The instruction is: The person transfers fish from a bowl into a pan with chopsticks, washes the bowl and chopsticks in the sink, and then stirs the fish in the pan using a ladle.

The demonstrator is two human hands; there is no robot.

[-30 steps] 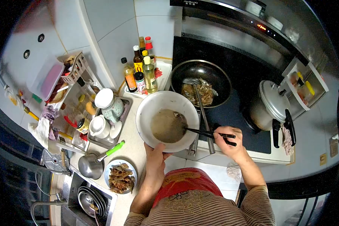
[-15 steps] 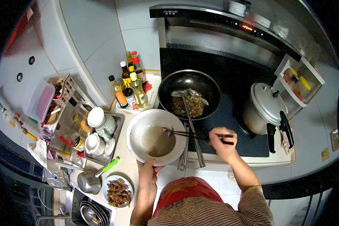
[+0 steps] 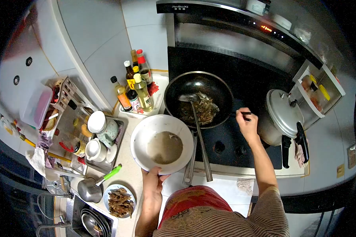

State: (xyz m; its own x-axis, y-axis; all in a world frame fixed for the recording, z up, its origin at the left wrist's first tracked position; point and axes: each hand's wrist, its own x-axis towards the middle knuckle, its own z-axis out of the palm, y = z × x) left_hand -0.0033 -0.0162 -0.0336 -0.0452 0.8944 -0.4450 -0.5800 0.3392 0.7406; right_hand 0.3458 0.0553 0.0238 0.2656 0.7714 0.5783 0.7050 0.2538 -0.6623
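Note:
My left hand [image 3: 153, 179] grips the near rim of a large white bowl [image 3: 139, 136], fingers wrapped under it and thumb at its edge. Cloudy brownish liquid with a small dark piece lies in the bowl. Beside the wok, my right hand [image 3: 247, 123] is closed around dark chopsticks [image 3: 247, 113]; their tips are lost against the black wok. The black wok [image 3: 197, 79] on the stove holds brownish food [image 3: 203, 112]. A metal spatula [image 3: 201, 146] rests in it, its handle leaning out over the near rim.
A pressure cooker [image 3: 283, 114] stands right on the stove. Several sauce bottles [image 3: 144, 94] sit in a white tray behind the bowl. Left are a plate of fried food [image 3: 120, 201], a green-handled pot [image 3: 90, 190], and a metal tray [image 3: 106, 166] with jars. Bowls lie in the sink [image 3: 77, 217].
My right hand has moved right and up, lifting the chopsticks out of the bowl toward the wok's side. The left hand still holds the bowl in nearly the same place.

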